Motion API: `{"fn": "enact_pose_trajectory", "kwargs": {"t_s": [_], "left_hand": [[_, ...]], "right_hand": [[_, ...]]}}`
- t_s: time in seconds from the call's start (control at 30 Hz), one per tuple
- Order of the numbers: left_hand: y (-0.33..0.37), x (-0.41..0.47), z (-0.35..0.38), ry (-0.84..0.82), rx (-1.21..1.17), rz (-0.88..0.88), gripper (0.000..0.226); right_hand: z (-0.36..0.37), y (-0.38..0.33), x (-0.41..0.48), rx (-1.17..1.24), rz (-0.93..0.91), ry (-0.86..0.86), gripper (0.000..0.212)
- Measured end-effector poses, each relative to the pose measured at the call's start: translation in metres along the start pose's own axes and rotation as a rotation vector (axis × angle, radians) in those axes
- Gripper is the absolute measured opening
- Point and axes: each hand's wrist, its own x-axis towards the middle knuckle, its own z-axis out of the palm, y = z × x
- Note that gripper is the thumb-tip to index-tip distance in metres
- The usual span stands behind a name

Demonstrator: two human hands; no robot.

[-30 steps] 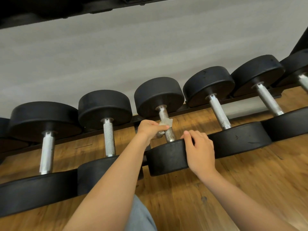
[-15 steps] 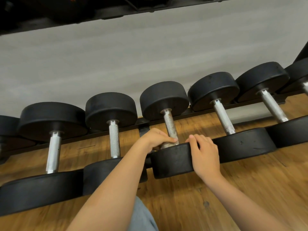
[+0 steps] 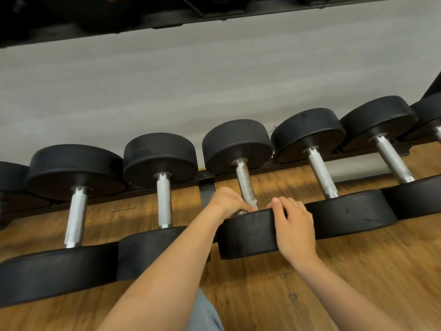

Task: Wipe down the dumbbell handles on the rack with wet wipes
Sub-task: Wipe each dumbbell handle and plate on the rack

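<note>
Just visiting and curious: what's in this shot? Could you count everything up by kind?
Dumbbells with the handle in plain view: 5
Dumbbells cut off at the picture's edges: 2
Wet wipe: 1
Hands: 2, left hand holding the wipe, right hand gripping the middle dumbbell by its near head
Total: 10

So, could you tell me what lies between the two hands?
In the head view, the lower end of the middle dumbbell's handle, with a scrap of white wipe that the left hand grips; the right hand holds the near head.
</note>
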Motion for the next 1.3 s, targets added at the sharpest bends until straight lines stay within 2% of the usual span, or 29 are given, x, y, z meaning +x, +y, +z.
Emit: {"fn": "enact_pose_trajectory", "kwargs": {"t_s": [0.2, 0.3, 0.53, 0.63, 0.77, 0.9, 1.17, 1.23, 1.3], "left_hand": [[0.002, 0.009, 0.005, 0.179, -0.309, 0.001, 0.03], [0.007, 0.018, 0.004, 0.27, -0.411, -0.001, 0.021], [0.024, 0.037, 0.006, 0.517, -0.742, -0.006, 0.017], [0.028, 0.041, 0.008, 0.52, -0.855, -0.034, 0.014], [0.028, 0.041, 0.005, 0.406, -0.966, -0.093, 0.019], [0.017, 0.037, -0.001, 0.336, -0.799, -0.066, 0.025], [0.004, -0.015, 0.005, 0.153, -0.049, 0.094, 0.017], [0.007, -0.026, 0.001, 0.165, -0.013, 0.161, 0.018], [0.013, -0.038, -0.009, 0.16, -0.184, 0.229, 0.017]], "right_hand": [[-0.001, 0.0, 0.001, 0.003, 0.0, 0.0, 0.035], [-0.001, -0.001, 0.001, 0.024, -0.004, 0.014, 0.035], [-0.001, 0.0, 0.001, 0.042, -0.005, 0.019, 0.038], [0.001, 0.002, 0.0, 0.04, -0.012, 0.03, 0.036], [0.002, 0.003, -0.001, 0.037, -0.02, 0.052, 0.038], [0.0, -0.002, -0.002, 0.052, -0.02, 0.057, 0.038], [-0.004, -0.005, -0.002, -0.01, -0.003, 0.023, 0.036], [-0.006, -0.006, 0.0, -0.026, -0.012, -0.014, 0.029], [-0.012, -0.011, 0.004, 0.06, 0.003, -0.037, 0.019]]}}
